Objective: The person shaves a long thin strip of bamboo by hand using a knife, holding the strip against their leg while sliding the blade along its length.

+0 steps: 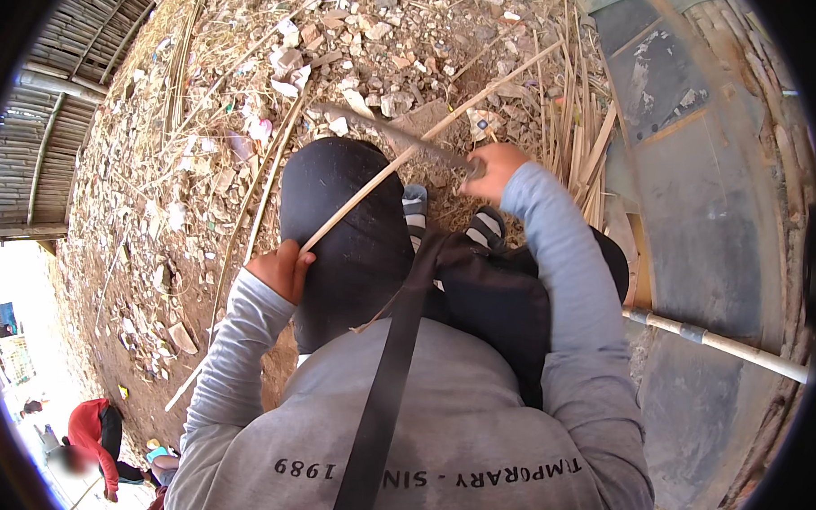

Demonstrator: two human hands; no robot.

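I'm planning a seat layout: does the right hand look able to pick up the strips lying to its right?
Probably not while the right hand is closed around the knife, though the strips seem close, with nothing visible between.

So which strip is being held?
The pale strip slanting from the left hand up past the blade; the other strips are in neither hand.

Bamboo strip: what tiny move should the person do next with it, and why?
Perhaps slide the knife along the bamboo strip, away from the left hand: that hand grips the strip, and the right hand holds the knife across it.
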